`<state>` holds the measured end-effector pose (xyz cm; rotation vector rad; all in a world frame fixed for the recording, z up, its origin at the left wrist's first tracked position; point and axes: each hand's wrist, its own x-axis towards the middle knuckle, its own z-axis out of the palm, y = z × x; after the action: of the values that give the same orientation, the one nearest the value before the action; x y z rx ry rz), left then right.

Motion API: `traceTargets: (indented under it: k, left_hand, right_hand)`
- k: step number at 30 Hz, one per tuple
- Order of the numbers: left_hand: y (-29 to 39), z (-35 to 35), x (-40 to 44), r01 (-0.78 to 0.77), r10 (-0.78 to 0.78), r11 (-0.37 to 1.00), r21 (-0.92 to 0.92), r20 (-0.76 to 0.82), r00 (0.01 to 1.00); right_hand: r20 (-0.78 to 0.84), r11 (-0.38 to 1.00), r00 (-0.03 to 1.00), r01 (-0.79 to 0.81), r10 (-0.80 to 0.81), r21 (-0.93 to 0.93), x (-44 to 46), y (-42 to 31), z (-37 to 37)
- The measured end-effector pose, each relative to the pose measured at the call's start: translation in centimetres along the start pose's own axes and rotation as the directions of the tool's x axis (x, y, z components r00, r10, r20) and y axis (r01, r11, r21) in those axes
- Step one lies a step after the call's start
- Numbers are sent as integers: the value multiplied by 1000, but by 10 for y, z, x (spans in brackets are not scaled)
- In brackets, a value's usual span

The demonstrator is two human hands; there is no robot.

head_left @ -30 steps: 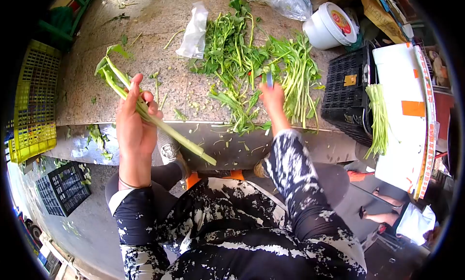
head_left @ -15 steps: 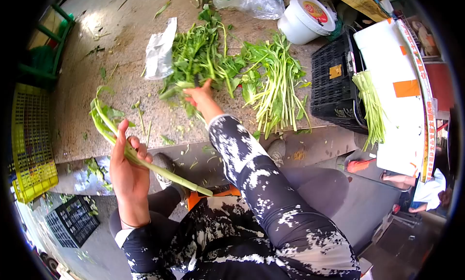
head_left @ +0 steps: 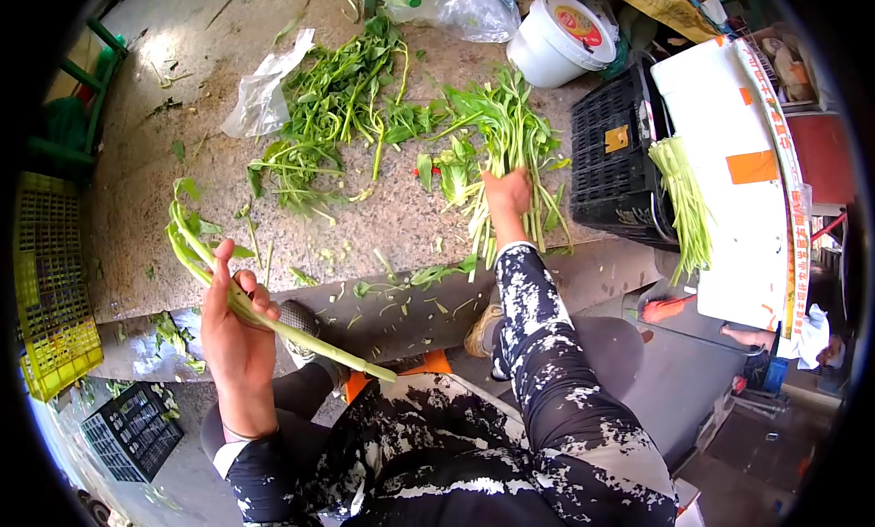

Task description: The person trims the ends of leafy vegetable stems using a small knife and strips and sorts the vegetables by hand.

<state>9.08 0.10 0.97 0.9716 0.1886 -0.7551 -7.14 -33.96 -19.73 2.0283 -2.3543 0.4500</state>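
My left hand [head_left: 239,345] is closed around a long pale-green leafy stalk [head_left: 314,343], its leafy end pointing up and its cut end towards my lap. My right hand [head_left: 508,197] is down on the pile of leafy stalks [head_left: 521,135] at the right, with fingers curled about several stems; the fingertips are partly hidden. Left of that pile lies a heap of loose leafy greens [head_left: 333,99]. Between the two, a small pale-green leafy head [head_left: 456,172] rests beside a tiny red object [head_left: 427,171].
A crumpled clear plastic bag [head_left: 264,94] lies by the heap. At the back right stands a white lidded bucket [head_left: 556,49], beside a black crate [head_left: 612,158]. Trimmed stems [head_left: 682,208] hang against a white foam box [head_left: 725,226]. A yellow crate [head_left: 59,290] is at the left.
My right hand has moved right, from the heap of greens to the pile of stalks. Greens at the heap's near end have shifted left. My left hand keeps its stalk nearly still.
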Motion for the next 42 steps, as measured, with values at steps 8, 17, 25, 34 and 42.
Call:
traceTargets:
  k: [8,17,25,34,42]
  left_hand:
    - [-14,28,4,78,-82,992,104,38,996]
    - [-40,49,2,155,-186,973,168,186,965]
    - [-86,73,-5,248,-316,920,304,201,927]
    - [-107,65,17,150,-190,967,207,185,964]
    - [-84,57,12,170,-245,940,297,237,940]
  right_hand:
    - [546,763,838,-365,19,534,35,30,-40]
    - [673,716,612,-235,-416,657,34,8,-216]
    - [287,611,613,419,-736,671,-73,17,-253]
    - [1,224,337,623,-941,750,-117,16,-228]
    - [693,573,340,-393,-636,719,-93,1,-220]
